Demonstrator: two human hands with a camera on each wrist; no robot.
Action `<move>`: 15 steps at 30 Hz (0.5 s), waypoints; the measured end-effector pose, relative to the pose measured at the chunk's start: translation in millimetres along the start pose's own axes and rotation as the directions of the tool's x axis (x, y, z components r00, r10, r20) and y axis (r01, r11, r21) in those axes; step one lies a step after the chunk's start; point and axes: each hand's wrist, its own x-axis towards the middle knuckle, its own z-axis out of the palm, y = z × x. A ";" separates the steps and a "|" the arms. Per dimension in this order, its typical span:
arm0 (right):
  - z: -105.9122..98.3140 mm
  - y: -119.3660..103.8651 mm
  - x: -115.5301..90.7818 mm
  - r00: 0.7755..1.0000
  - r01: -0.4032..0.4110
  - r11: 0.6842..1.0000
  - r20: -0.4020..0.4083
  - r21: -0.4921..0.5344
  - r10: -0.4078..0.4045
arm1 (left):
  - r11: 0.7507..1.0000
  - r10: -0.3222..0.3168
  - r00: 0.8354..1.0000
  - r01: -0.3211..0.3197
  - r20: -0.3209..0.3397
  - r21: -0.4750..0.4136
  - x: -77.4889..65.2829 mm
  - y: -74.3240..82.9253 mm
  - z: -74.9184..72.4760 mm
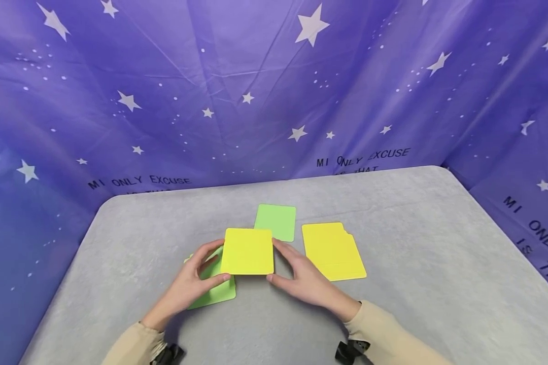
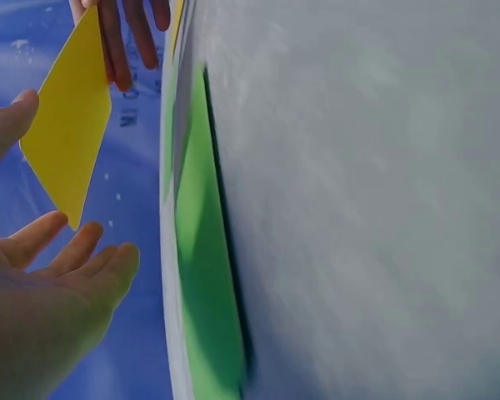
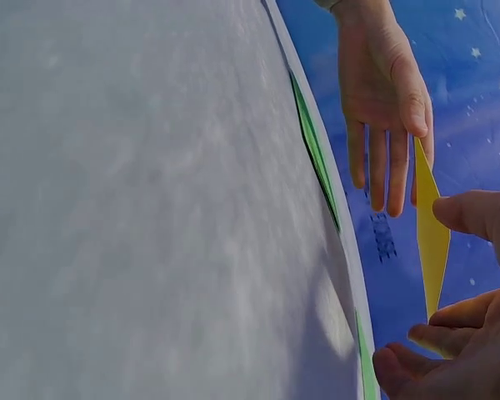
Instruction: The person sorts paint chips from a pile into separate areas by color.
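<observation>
A thin yellow square card (image 1: 247, 252) is held up off the table between both hands. My left hand (image 1: 192, 281) pinches its left side, thumb at the near corner and forefinger at the far one. On the opposite side, my right hand (image 1: 308, 279) grips it the same way. Edge-on in the right wrist view, the yellow card (image 3: 433, 237) looks thin and flat, with the remaining fingers of each hand spread beside it. Beneath the left hand lies a green card (image 1: 219, 293), partly covered by that hand and the yellow card.
A second green card (image 1: 276, 219) lies farther back, its near left corner hidden by the held card. To the right is a yellow piece (image 1: 333, 252) with a notched far right corner. A purple starry curtain (image 1: 246, 76) hangs behind the grey table (image 1: 415, 253).
</observation>
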 end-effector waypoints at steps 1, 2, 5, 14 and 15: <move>-3.2 2.0 -1.9 1.000 -0.004 1.000 -0.009 0.000 0.004 | 1.000 0.001 1.000 -0.001 0.004 -0.006 3.6 0.8 3.4; -6.5 4.0 -3.8 1.000 -0.008 1.000 -0.017 -0.002 0.008 | 1.000 0.001 1.000 -0.001 0.010 -0.013 7.2 1.7 6.9; -17.5 9.2 -9.7 0.999 -0.024 1.000 -0.046 0.001 0.024 | 1.000 -0.016 0.999 0.016 0.033 -0.015 18.4 3.9 17.9; -48.6 26.2 -31.0 0.985 -0.060 0.998 -0.158 0.015 0.062 | 0.999 -0.050 0.991 0.051 0.122 -0.004 49.7 10.5 57.0; -51.7 28.1 -33.7 0.984 -0.060 0.998 -0.170 0.012 0.061 | 0.999 -0.041 0.991 0.043 0.129 -0.010 52.6 11.1 61.4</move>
